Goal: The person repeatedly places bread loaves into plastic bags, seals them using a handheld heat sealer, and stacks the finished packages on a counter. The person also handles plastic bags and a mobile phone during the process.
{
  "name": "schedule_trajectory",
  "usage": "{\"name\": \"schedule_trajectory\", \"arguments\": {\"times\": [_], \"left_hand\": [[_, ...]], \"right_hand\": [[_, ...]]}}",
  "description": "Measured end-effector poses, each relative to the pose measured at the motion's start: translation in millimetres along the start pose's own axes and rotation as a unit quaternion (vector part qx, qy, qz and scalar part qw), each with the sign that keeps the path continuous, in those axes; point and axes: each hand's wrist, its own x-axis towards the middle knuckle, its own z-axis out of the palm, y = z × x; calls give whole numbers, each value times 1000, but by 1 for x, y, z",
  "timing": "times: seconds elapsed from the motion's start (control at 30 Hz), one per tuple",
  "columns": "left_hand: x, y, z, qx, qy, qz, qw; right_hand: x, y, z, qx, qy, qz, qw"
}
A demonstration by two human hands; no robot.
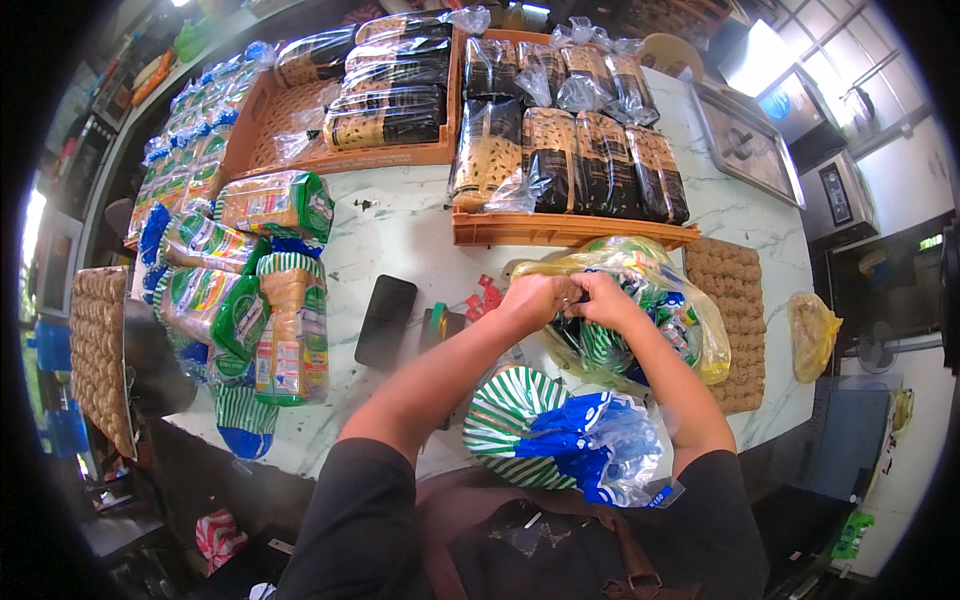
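My left hand (535, 298) and my right hand (604, 298) meet at the gathered neck of a clear yellowish plastic bag (700, 340) holding wrapped bread loaves in green, white and blue. Both hands pinch the bag's mouth together on the white marble counter (400, 240). A stack of empty green-striped and blue bread bags (560, 435) lies close to my body, under my forearms.
Two orange crates (560, 228) (350, 158) at the back hold dark bagged loaves. Packaged loaves (250, 300) pile at the left. A black phone (385, 322), a tape roll (438, 318) and red clips (485, 297) lie beside my left hand. A brown woven mat (735, 300) and a yellow bag (812, 335) are at the right.
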Motion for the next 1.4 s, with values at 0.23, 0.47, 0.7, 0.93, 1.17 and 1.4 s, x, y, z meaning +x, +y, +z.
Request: {"name": "schedule_trajectory", "arguments": {"times": [0.23, 0.47, 0.7, 0.93, 1.17, 1.4], "left_hand": [[-8, 3, -13, 169, 4, 106, 980], [1, 14, -38, -77, 116, 81, 987], [13, 90, -127, -460, 199, 84, 861], [-14, 165, -188, -345, 237, 98, 903], [-75, 215, -214, -393, 169, 132, 894], [-180, 272, -193, -221, 33, 271, 936]], "right_hand": [[4, 2, -5, -101, -78, 46, 991], [11, 30, -1, -396, -119, 20, 910], [11, 42, 12, -378, -164, 60, 909], [-4, -16, -6, -151, -134, -76, 976], [-118, -109, -43, 178, 39, -228, 956], [-214, -186, 24, 475, 12, -231, 849]]}}
